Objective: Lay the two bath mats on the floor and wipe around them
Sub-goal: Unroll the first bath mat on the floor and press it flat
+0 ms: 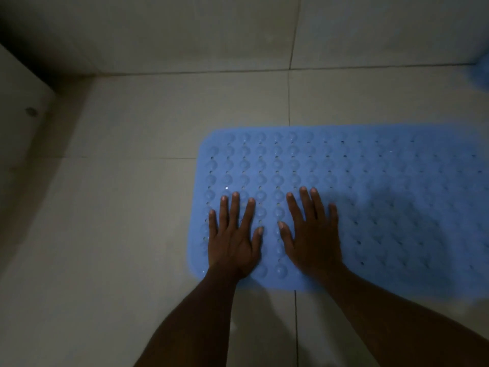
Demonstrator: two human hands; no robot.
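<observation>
A blue bath mat [370, 186] with rows of round bumps and small holes lies flat on the tiled floor, running off the right edge of the view. My left hand [232, 237] rests flat on the mat's left end with fingers straight and spread. Beside it, my right hand [312, 231] presses on the mat the same way, palm down. A sliver of a second blue thing [480, 72], maybe the other mat, shows at the far right edge; too little is visible to tell.
Pale floor tiles [145, 207] with dark grout lines surround the mat. A tiled wall [185, 33] rises at the back, and a pale ledge or wall edge [18, 107] stands at the left. The light is dim.
</observation>
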